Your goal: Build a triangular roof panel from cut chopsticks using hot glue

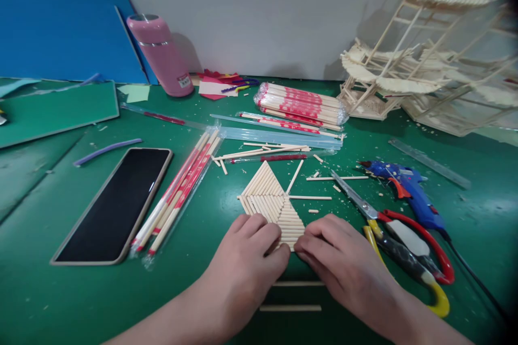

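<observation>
My left hand point(247, 248) and right hand point(339, 257) press fingertips flat on the near edge of the stick panel point(272, 202) lying on the green tabletop point(48, 291), neither grip apparently closed; light, probably fragile, best held by its edges.

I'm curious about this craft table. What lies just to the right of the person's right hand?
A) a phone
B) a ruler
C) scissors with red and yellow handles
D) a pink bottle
C: the scissors lie beside the right hand, which, with the left hand, presses on the stick panel.
</observation>
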Demonstrator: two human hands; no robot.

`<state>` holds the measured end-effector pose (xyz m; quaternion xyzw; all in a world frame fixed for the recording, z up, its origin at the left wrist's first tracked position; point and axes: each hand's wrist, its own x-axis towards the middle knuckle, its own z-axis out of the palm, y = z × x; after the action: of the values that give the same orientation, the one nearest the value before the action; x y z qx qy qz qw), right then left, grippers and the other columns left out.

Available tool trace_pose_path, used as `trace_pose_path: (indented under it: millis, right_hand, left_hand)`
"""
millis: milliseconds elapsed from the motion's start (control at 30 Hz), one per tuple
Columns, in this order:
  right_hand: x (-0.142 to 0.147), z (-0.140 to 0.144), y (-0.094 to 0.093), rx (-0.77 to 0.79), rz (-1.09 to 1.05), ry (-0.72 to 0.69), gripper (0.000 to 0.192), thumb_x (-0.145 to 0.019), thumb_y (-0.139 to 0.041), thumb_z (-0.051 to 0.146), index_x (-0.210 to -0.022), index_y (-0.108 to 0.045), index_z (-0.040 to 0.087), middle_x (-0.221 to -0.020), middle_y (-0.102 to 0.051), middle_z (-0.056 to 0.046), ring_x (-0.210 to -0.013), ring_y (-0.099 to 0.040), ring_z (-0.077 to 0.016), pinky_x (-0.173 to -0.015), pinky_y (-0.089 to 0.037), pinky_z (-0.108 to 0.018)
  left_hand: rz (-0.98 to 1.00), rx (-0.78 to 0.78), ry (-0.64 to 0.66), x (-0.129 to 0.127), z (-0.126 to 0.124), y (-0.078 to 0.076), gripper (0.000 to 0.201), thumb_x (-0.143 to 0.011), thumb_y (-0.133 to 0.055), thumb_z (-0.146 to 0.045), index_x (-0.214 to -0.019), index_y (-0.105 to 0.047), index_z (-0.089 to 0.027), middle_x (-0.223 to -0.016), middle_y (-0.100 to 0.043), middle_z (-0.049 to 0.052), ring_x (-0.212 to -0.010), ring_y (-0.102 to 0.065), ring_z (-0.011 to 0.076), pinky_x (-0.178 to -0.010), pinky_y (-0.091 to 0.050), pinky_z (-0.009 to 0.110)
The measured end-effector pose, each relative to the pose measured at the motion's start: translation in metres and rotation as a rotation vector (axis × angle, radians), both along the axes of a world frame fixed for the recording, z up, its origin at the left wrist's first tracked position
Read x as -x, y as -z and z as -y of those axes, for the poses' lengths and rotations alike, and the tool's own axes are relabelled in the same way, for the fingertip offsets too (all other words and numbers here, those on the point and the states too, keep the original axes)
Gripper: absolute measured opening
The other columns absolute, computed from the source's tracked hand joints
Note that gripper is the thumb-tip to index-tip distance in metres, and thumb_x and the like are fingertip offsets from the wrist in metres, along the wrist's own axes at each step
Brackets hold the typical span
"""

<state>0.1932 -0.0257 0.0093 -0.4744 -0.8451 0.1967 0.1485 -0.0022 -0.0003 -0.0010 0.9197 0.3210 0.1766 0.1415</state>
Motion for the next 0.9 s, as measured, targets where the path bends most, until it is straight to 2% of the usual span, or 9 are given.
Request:
trace_pose_path:
  millis: [267,433,667,900]
  right_hand:
    - [0.0009,-0.0013,0.0025,-0.039,-0.011,0.004,0.017,-0.085,-0.046,0.011,-0.091,-0.058,0.021,-0.084,-0.056,-0.002,-0.076,-0.048,-0.0161,-0.066,-0.038,-0.031]
    - [-0.0033,0.0018,0.0031,-0.05,-0.09,0.026,0.016,-0.087,-0.046,0.016,-0.094,-0.059,0.021,-0.083,-0.056,-0.003,-0.075,-0.049,-0.0148,-0.064,-0.039,-0.029]
    - [-0.0085,0.0058,0.0019,-0.112,-0.104,0.084,0.015,-0.084,-0.049,0.016,-0.094,-0.06,0.021,-0.083,-0.056,-0.003,-0.074,-0.05,-0.0151,-0.062,-0.04,-0.029]
    - [-0.0046,0.0033,0.0027,-0.07,-0.036,0.038,0.018,-0.082,-0.049,0.012,-0.091,-0.061,0.023,-0.082,-0.055,-0.002,-0.073,-0.049,-0.014,-0.062,-0.038,-0.027]
  left_hand:
    - [0.054,0.004,-0.025,-0.0019,0.0009,-0.0006,0.023,-0.088,-0.038,-0.015,-0.082,-0.06,-0.018,-0.076,-0.053,0.004,-0.071,-0.042,0.0174,-0.062,-0.033,0.032]
    - [0.121,0.061,-0.052,-0.0011,0.0008,0.0019,0.02,-0.087,-0.041,-0.013,-0.084,-0.06,-0.017,-0.077,-0.054,0.004,-0.074,-0.043,0.0168,-0.065,-0.034,0.032]
    - [0.118,0.113,-0.054,0.0014,0.0015,0.0013,0.017,-0.088,-0.042,-0.014,-0.084,-0.058,-0.017,-0.079,-0.054,0.004,-0.075,-0.044,0.0167,-0.068,-0.035,0.032]
    - [0.06,0.011,-0.057,-0.0023,-0.0002,0.0008,0.021,-0.087,-0.041,-0.016,-0.086,-0.061,-0.02,-0.076,-0.053,0.004,-0.072,-0.043,0.0167,-0.063,-0.034,0.03]
